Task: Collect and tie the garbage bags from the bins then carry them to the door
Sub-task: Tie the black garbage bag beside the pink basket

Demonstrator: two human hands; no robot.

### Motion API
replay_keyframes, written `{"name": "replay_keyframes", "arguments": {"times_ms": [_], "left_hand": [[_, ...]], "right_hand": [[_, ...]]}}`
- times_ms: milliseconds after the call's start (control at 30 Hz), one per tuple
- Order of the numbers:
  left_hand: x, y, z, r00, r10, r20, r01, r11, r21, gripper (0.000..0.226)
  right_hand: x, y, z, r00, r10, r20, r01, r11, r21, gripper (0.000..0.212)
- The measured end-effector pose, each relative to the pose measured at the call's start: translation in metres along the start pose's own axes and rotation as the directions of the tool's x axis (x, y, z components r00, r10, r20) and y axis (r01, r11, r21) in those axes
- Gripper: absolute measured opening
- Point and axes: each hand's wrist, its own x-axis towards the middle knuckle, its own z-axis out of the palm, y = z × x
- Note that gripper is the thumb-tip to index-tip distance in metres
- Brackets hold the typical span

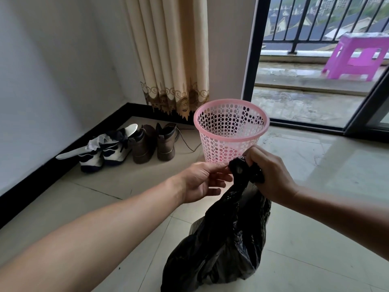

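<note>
A black garbage bag (223, 247) stands on the tiled floor in front of me, its neck gathered and pulled upward. My right hand (271, 175) grips the bunched top of the bag with curled fingers. My left hand (202, 180) is just left of the neck, fingers loosely spread, fingertips at or near the black plastic; I cannot tell whether they pinch it. Behind the hands stands a pink perforated bin (229, 131), upright, with no liner in it.
Brown boots (153, 142) and white sneakers (105, 150) lie along the wall at the left, with a thin cable on the floor. A cream curtain (172, 55) hangs behind the bin. At the right, a sliding glass door opens onto a balcony with a purple stool (355, 55).
</note>
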Motion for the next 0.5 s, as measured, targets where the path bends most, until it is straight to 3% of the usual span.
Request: {"name": "replay_keyframes", "arguments": {"times_ms": [233, 400, 500], "left_hand": [[0.003, 0.004, 0.001, 0.995, 0.043, -0.089, -0.047, 0.998, -0.04, 0.007], [0.006, 0.008, -0.002, 0.978, 0.101, -0.184, -0.111, 0.993, -0.047, 0.014], [0.006, 0.011, -0.006, 0.954, 0.138, -0.267, -0.152, 0.988, -0.032, 0.019]], "right_hand": [[-0.003, -0.005, -0.005, 0.996, -0.051, 0.075, 0.051, 0.999, -0.003, 0.019], [-0.016, 0.005, -0.004, 0.993, 0.001, 0.121, 0.001, 1.0, -0.016, 0.022], [-0.021, 0.009, -0.004, 0.993, 0.052, 0.104, -0.048, 0.998, -0.039, 0.034]]}}
